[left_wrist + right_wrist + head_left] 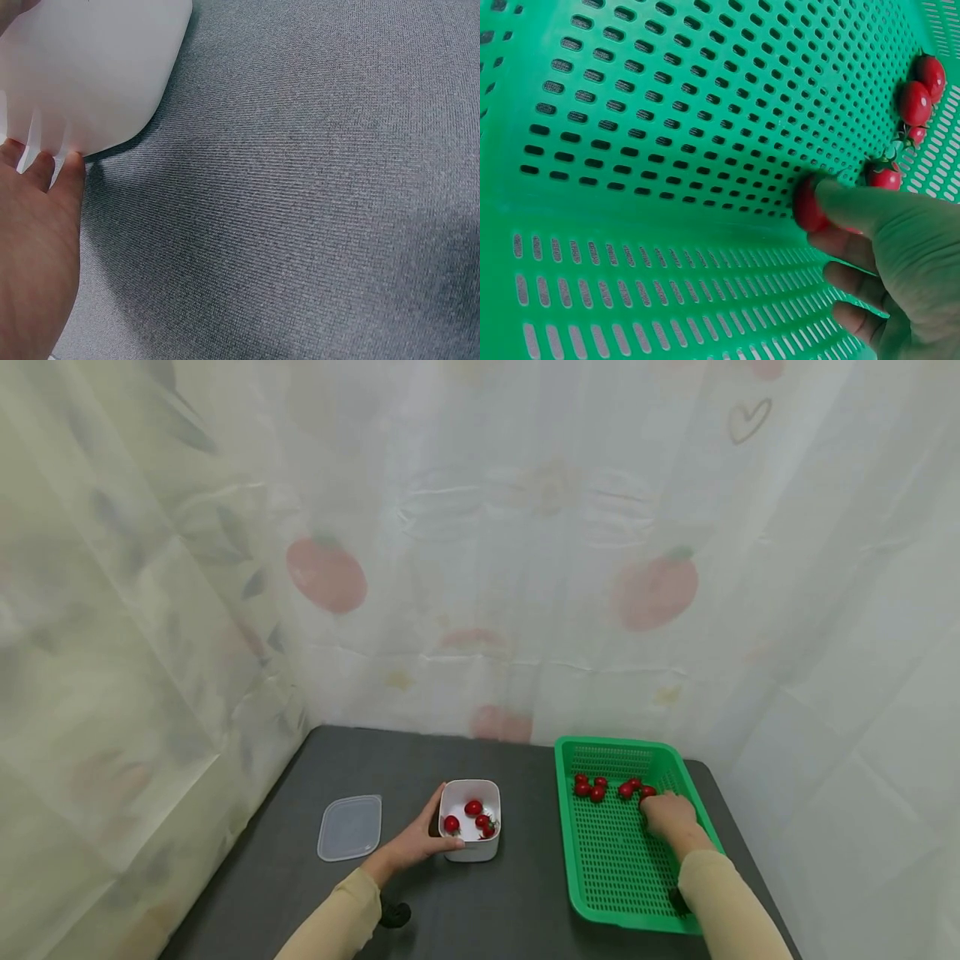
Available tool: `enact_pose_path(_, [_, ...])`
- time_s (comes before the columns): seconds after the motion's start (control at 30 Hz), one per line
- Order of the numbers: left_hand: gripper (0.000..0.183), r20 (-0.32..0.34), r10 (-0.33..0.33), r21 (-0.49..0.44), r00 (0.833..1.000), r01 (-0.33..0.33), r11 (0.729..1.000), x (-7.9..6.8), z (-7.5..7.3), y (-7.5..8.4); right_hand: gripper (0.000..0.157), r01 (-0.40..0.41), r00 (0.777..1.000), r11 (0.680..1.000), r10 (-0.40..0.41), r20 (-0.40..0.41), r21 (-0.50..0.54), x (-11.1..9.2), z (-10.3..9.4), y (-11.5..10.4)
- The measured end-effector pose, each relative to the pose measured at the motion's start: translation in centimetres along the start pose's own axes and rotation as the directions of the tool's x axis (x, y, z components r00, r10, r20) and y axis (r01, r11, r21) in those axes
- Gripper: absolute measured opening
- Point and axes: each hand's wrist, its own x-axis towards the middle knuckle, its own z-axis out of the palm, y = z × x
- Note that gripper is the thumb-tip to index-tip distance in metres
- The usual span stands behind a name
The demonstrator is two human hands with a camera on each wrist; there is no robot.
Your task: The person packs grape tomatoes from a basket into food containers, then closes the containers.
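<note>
My left hand (pixel 411 845) holds a square white container (pixel 471 855) at its left and near sides, with the thumb at the near rim. In the left wrist view, its fingertips (pixel 71 169) press against the container wall. Several cherry tomatoes (pixel 473 807) lie inside the container. On the right, my right hand (pixel 670 820) reaches into a green slotted basket (pixel 568 860). Between thumb and index finger it pinches a red cherry tomato (pixel 808 204), close to the basket's wall. More cherry tomatoes (pixel 915 103) sit beyond the hand at the basket's far end.
A translucent square lid (pixel 350 827) lies flat on the dark grey table (pixel 517 893), left of the container. A small black object (pixel 395 914) is by the left forearm. Printed curtains (pixel 480 527) hang behind the table and along its sides.
</note>
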Motion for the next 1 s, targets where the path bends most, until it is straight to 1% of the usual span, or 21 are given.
enact_pose_path(0.1, [0.115,0.002,-0.002,-0.004,1.0,0.002,1.0,-0.09,-0.01,0.08,0.019,0.012,1.0,0.999,-0.012,0.002,0.04,-0.02,0.06,-0.13])
enact_pose_path(0.27, [0.114,0.02,0.005,-0.024,1.0,-0.004,1.0,-0.2,-0.01,0.38,0.012,0.026,1.0,0.995,-0.027,0.01,0.096,0.08,0.24,-0.22])
enact_pose_path(0.53, [0.113,0.021,0.005,-0.025,1.0,-0.004,1.0,-0.14,-0.08,0.43,0.008,0.013,0.999,0.988,-0.018,0.03,0.155,0.2,0.23,0.24])
enact_pose_path(0.73, [0.114,0.012,0.004,-0.01,1.0,-0.004,1.0,-0.07,-0.09,0.42,0.011,0.014,0.999,0.985,-0.02,0.034,0.174,0.32,0.42,0.58])
enact_pose_path(1.0, [0.113,0.016,0.008,-0.016,1.0,-0.007,1.0,-0.07,-0.06,0.19,0.015,0.022,0.998,0.972,-0.036,0.057,0.233,0.48,0.6,0.53])
